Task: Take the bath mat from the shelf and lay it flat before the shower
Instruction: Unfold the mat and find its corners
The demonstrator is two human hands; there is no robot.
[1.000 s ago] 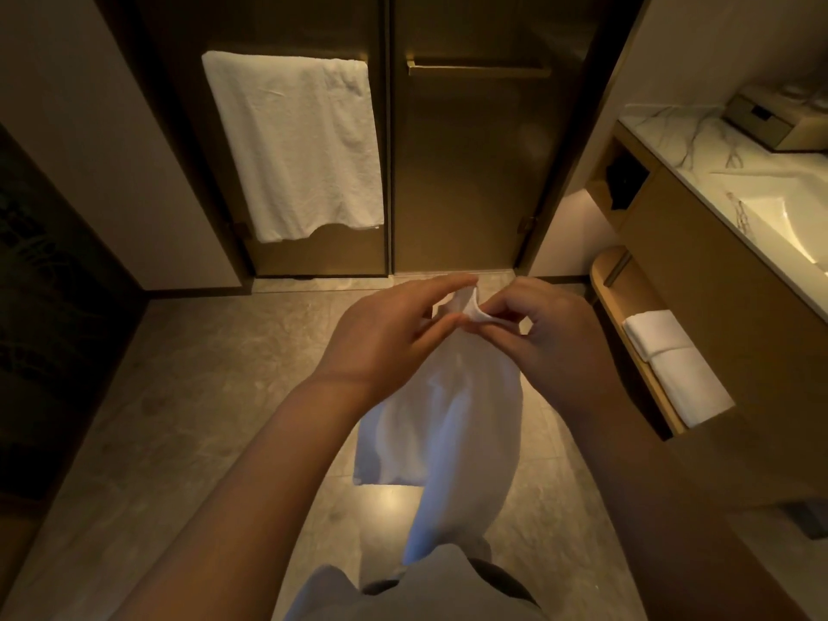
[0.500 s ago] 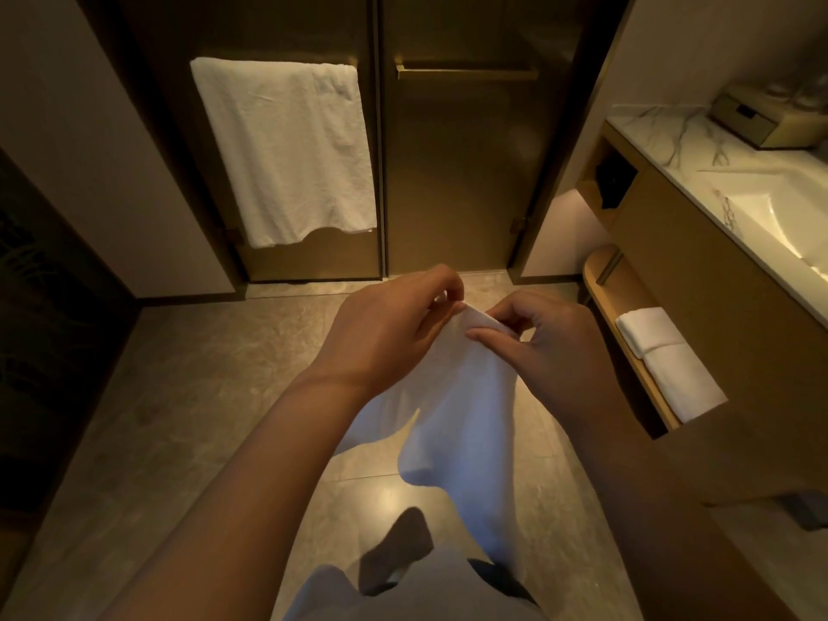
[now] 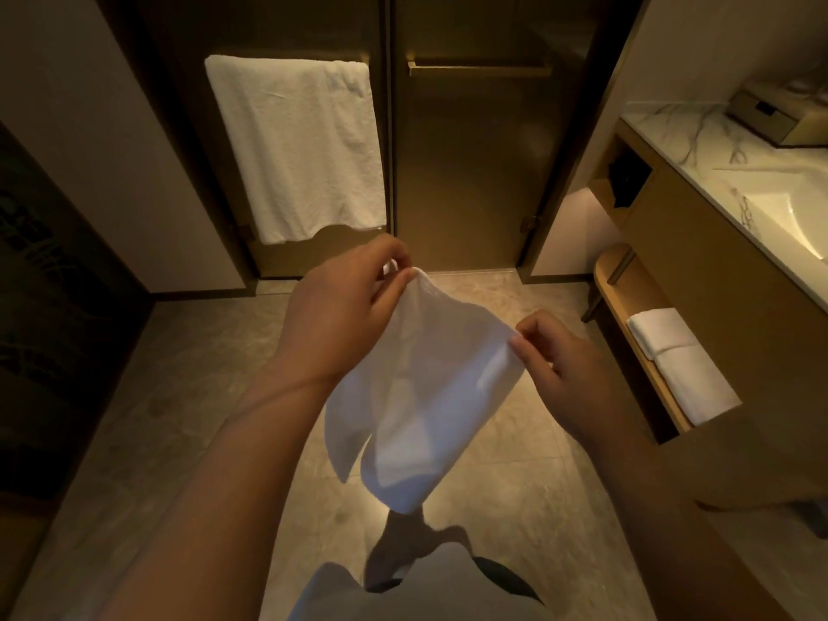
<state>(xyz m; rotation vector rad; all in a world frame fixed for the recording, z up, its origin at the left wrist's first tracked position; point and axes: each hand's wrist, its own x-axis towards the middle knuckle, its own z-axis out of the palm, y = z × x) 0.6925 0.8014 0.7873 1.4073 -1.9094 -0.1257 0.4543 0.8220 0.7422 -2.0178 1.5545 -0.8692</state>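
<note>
Pinched at its top corners by the left hand (image 3: 345, 316) and right hand (image 3: 560, 365), the bath mat (image 3: 416, 396) is best drawn taut, then lowered flat before the shower door (image 3: 461, 172).

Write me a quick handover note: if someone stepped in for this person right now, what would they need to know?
Left hand: pinching one top corner of the bath mat.
Right hand: pinching the other top corner.
The mat hangs in the air between the hands, partly unfolded, its lower part still curled.
Done: mat is off the shelf, where two folded white towels remain.
Left: spread it open and lay it flat on the floor before the shower doors.
</note>
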